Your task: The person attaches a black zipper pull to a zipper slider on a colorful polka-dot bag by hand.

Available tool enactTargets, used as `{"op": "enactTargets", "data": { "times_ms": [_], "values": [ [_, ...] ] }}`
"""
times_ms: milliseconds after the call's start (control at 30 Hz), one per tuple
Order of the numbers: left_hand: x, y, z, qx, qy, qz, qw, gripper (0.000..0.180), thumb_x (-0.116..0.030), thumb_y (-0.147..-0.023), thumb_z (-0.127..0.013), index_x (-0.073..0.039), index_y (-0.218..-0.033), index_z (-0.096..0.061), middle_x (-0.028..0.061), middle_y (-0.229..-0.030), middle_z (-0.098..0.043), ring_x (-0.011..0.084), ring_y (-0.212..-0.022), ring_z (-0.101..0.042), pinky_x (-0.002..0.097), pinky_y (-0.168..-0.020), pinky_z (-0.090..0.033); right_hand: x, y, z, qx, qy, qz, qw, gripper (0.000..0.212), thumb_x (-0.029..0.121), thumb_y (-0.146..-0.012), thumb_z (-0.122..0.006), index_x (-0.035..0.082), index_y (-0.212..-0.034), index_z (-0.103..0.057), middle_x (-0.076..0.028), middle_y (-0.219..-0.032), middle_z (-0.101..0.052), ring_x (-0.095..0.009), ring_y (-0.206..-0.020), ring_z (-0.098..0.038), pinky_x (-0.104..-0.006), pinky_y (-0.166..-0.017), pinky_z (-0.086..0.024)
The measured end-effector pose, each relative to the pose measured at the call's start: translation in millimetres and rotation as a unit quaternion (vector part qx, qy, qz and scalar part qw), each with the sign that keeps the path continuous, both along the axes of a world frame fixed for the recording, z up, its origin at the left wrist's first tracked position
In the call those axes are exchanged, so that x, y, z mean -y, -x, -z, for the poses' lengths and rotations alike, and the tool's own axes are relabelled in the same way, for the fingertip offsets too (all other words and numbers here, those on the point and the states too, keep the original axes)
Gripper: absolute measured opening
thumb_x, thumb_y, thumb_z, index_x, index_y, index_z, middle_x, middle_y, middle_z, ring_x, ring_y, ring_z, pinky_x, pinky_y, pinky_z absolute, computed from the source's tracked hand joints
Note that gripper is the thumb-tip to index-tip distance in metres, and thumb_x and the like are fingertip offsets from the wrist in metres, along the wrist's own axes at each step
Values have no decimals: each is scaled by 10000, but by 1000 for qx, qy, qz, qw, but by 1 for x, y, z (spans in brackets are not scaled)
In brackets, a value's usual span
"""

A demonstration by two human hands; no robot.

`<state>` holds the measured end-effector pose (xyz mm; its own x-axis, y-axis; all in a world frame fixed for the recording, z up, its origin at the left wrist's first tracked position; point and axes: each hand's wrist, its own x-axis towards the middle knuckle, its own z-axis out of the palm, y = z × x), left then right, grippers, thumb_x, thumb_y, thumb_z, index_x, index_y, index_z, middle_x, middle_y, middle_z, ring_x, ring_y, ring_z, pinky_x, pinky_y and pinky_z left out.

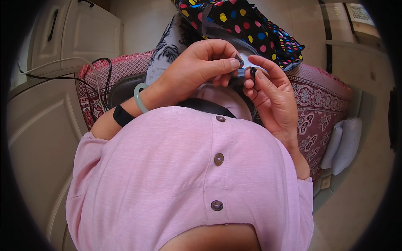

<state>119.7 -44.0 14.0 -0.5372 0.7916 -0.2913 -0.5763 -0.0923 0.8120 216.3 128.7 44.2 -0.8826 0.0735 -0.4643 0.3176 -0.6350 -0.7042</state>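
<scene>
My left hand point(203, 65) is closed in a pinch on a small dark grey flat piece point(239, 60), which sticks up between thumb and forefinger. Close beside it, my right hand point(274, 92) grips a small black piece point(253, 72) between thumb and finger, with its forefinger raised and curved. What kind of things these two pieces are is too small to tell. Behind the fingers lies something light blue and white, mostly hidden. Just beyond both hands rests a shiny black bag point(243, 25) with coloured dots.
A red patterned cloth point(314, 104) with a fringe spreads under the bag. Cloth with a dark plant print point(167, 46) lies left of the bag. Cables point(98, 79) run at the left before pale cabinets point(90, 31). Pale cushion-like packs point(345, 142) sit at the right.
</scene>
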Motion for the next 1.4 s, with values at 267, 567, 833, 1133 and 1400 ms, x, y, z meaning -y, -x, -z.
{"op": "enactTargets", "data": {
  "times_ms": [267,567,833,1133,1400],
  "values": [
    [1,1,6,11,-21,-6,1000,157,-164,-927,-604,-34,-1015,-588,20,-862,-637,43,-668,-544,163,-585,-426,-2,5,2,-5,11,-31,999,155,72,-919,-598,-8,-1052,-598,-97,-928,-652,-128,-781,-633,-249,-703,-535],
    [3,2,-1,23,2,-14,1000,185,-191,-909,-633,-44,-1013,-590,11,-838,-632,45,-649,-560,155,-560,-417,-3,14,5,-2,-4,7,1000,115,72,-887,-649,35,-991,-616,-69,-892,-655,-105,-749,-625,-213,-644,-508],
    [5,3,1,33,-7,-11,999,181,-189,-900,-644,-48,-992,-578,14,-826,-632,51,-636,-583,165,-554,-430,0,22,4,14,-24,-3,1000,100,81,-886,-655,38,-970,-621,-37,-855,-640,-82,-725,-607,-196,-613,-497],
    [5,3,1,37,-19,-13,999,177,-181,-902,-643,-48,-990,-566,12,-807,-625,54,-641,-590,174,-547,-433,4,25,5,35,-21,-4,999,90,87,-889,-652,42,-955,-610,-36,-852,-634,-77,-713,-607,-191,-607,-506],
    [5,2,2,38,-14,-17,999,164,-168,-909,-631,-41,-986,-564,17,-800,-626,57,-633,-583,174,-537,-428,5,25,7,34,-13,-6,999,93,81,-890,-650,48,-961,-600,-38,-863,-637,-78,-713,-613,-189,-602,-509]
  ]
}}
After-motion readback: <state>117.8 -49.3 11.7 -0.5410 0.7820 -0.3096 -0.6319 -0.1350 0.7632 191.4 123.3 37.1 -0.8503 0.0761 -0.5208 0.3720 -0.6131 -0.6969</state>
